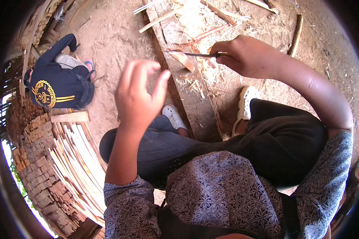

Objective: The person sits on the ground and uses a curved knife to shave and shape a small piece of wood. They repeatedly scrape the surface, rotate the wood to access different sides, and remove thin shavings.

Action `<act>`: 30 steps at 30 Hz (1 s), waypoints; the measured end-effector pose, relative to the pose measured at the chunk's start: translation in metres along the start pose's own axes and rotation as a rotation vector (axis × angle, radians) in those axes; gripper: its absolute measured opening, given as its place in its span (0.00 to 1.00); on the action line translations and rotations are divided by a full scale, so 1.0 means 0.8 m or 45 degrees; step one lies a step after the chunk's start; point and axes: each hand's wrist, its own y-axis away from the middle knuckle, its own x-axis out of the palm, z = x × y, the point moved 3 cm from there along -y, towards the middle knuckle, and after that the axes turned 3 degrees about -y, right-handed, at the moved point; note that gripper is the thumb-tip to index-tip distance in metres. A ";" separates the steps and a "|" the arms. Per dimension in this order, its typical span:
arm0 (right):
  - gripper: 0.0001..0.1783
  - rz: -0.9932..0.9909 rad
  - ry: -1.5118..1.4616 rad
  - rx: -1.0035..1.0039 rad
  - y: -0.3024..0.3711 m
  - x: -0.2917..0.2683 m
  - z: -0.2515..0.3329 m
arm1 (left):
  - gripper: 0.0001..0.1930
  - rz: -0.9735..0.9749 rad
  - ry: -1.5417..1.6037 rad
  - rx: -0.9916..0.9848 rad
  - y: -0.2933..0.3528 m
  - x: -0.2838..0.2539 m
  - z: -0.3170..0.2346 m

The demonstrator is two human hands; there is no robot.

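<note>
Hands, head view: right hand (pixel 243 55) grips knife (pixel 193 54) by its handle; left hand (pixel 135 91) spread, apparently empty, near the tip. Knife over plank (pixel 199 105), beside offcut (pixel 183 63). Risk: nicked left fingers, should either hand stray.

Cols. & ptns.
Shirt (pixel 215 195) is patterned w/ gry.-blk. flowers; clogs (pixel 246 99) seen in wht., trousers (pixel 283 139) in blk.; co-worker's top (pixel 66 83) is marked yel. on dk. navy; knife blade (pixel 189 53) shown dk. gry.

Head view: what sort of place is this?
Probably a simple woodworking spot, perhaps a shed: shavings lie on a dirt floor, strips are piled at left, and the right hand holds a knife.
</note>
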 end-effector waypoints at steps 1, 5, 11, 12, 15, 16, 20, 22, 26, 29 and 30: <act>0.12 -0.006 -0.015 0.007 0.000 -0.002 0.004 | 0.14 -0.078 -0.140 0.134 -0.011 -0.003 0.005; 0.12 0.018 0.046 0.044 -0.002 -0.012 0.013 | 0.17 0.011 -0.234 0.222 -0.033 0.008 0.015; 0.12 0.040 0.176 0.054 -0.010 -0.018 0.023 | 0.10 -0.004 -0.272 0.303 -0.040 0.023 0.022; 0.12 0.055 0.201 0.046 -0.011 -0.021 0.025 | 0.09 0.006 -0.284 0.306 -0.041 0.024 0.022; 0.13 0.106 0.288 0.071 -0.017 -0.027 0.028 | 0.06 0.026 -0.298 0.307 -0.046 0.025 0.023; 0.13 0.125 0.319 0.088 -0.019 -0.028 0.029 | 0.06 0.032 -0.298 0.306 -0.046 0.026 0.023; 0.13 0.166 0.308 0.052 -0.022 -0.037 0.033 | 0.06 0.069 -0.265 0.323 -0.046 0.032 0.029; 0.13 0.134 0.239 -0.023 -0.019 -0.038 0.034 | 0.05 0.072 -0.265 0.331 -0.046 0.033 0.028; 0.13 0.140 0.200 0.016 -0.020 -0.031 0.028 | 0.04 0.053 -0.234 0.303 -0.040 0.041 0.034; 0.13 0.215 0.268 0.059 -0.023 -0.031 0.031 | 0.04 0.030 -0.216 0.292 -0.036 0.047 0.039; 0.13 0.231 0.324 0.074 -0.025 -0.030 0.029 | 0.05 0.024 -0.207 0.288 -0.035 0.049 0.041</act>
